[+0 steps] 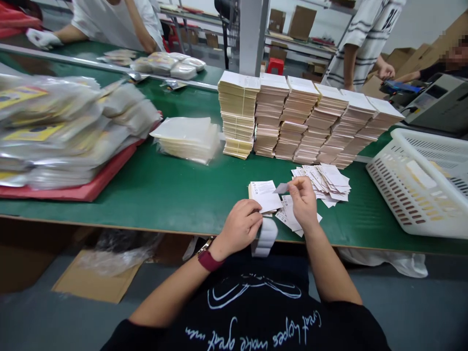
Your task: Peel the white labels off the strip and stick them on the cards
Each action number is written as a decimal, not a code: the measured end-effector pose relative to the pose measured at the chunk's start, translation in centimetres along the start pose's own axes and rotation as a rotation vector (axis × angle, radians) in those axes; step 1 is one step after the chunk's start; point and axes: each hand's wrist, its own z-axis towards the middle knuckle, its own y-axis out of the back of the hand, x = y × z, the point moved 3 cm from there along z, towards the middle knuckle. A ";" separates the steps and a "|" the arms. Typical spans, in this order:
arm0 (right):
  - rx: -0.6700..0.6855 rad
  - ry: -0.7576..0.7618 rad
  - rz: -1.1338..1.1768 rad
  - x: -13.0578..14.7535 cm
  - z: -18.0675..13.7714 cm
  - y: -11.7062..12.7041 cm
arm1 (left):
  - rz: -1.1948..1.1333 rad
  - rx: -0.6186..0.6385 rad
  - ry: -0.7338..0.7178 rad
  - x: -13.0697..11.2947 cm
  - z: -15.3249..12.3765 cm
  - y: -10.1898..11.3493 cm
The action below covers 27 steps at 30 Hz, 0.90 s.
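Between the fingertips of my right hand (pixel 304 200) is a small white label (pixel 281 188), pinched above a small pile of printed white cards (pixel 265 194). My left hand (pixel 239 225) is closed with curled fingers at the near left corner of that pile. A strip of white labels (pixel 268 235) hangs over the table edge beside its thumb; whether the fingers grip it is hidden. A few loose cards (pixel 290 213) lie partly under my right hand. Beyond it is a messy heap of similar cards (pixel 329 181).
Tall stacks of cards (pixel 239 114) line the green table (pixel 183 190). A clear-bagged stack (pixel 186 139) and a large heap of plastic packets (pixel 62 131) lie left; a white basket (pixel 413 180) stands right. People are across the table, one with a gloved hand (pixel 43 39).
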 end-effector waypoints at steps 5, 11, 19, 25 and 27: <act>0.133 -0.122 -0.101 -0.8 -0.6 -0.9 | 0.045 0.027 -0.027 -0.6 0.0 0.1; 0.233 -0.170 -0.220 -1.3 -0.6 -1.8 | 0.122 0.050 -0.029 -0.9 0.1 0.1; 0.271 0.010 -0.595 -0.5 -0.8 -2.4 | 0.162 0.058 -0.062 -0.8 -0.2 -0.4; 0.163 -0.012 -0.979 0.2 -0.9 -2.0 | 0.160 0.060 -0.063 -0.8 -0.2 -0.5; 0.213 -0.134 -0.835 -0.4 -0.9 -1.5 | 0.162 0.057 -0.066 -0.8 -0.2 -0.4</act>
